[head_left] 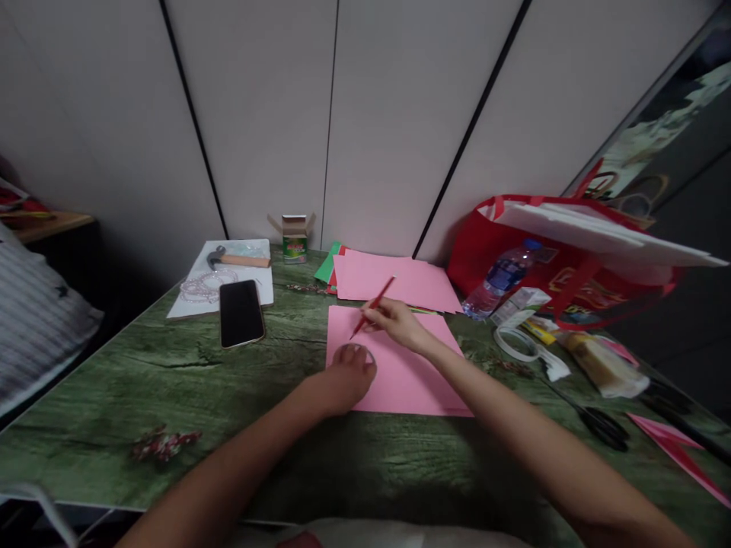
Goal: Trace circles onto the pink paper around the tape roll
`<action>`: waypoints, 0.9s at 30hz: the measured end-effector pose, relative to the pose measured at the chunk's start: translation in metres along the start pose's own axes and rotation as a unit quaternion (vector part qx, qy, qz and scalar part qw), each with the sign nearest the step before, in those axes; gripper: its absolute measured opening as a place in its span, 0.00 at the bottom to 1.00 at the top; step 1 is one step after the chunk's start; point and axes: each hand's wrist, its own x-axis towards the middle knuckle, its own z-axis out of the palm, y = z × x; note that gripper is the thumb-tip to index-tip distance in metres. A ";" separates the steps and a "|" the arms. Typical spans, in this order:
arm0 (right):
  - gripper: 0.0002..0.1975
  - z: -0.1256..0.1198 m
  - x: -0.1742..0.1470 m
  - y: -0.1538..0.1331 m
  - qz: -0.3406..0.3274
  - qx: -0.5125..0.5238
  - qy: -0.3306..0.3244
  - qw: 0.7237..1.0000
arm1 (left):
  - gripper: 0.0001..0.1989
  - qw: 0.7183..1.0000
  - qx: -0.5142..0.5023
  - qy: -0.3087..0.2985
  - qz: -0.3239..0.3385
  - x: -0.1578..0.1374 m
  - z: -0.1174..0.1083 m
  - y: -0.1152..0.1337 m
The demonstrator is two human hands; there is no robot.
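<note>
Pink paper [400,373] lies on the green wood-grain table in front of me. My right hand [394,323] is closed around a red pencil [381,295], its tip pointing down at the sheet's upper left part. Just below the tip, my left hand [349,380] presses a small round object with a thin rim [371,355] onto the sheet. The fingers cover most of that object, so its exact kind cannot be made out. Behind the sheet sits a stack of pink paper [394,275], with green and red sheets showing at its left edge.
Left: a black phone [241,313], a hammer [243,260] on a white sheet and a small open box [295,242]. Right: a red bag [474,243], a water bottle [502,278], a white tape roll [517,344] and black-handled scissors [599,426]. A wall stands behind.
</note>
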 end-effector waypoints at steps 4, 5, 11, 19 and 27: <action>0.06 0.037 0.021 0.000 -0.032 -0.112 -0.105 0.988 | 0.30 1.000 -0.009 -0.011 -0.024 0.000 0.006 0.006; 0.03 0.042 0.023 -0.002 -0.043 -0.159 -0.128 0.978 | 0.30 0.999 -0.014 -0.011 -0.029 0.000 0.008 0.007; 0.03 0.052 0.022 -0.012 -0.056 -0.325 -0.235 0.914 | 0.30 0.999 -0.019 0.016 -0.044 0.001 0.015 0.011; 0.03 0.056 0.031 -0.005 -0.042 -0.369 -0.184 0.910 | 0.29 0.999 -0.019 -0.009 -0.049 0.002 0.010 0.012; 0.05 0.038 0.047 0.013 -0.031 -0.381 -0.094 0.919 | 0.26 0.998 -0.021 0.018 -0.054 0.001 0.011 0.012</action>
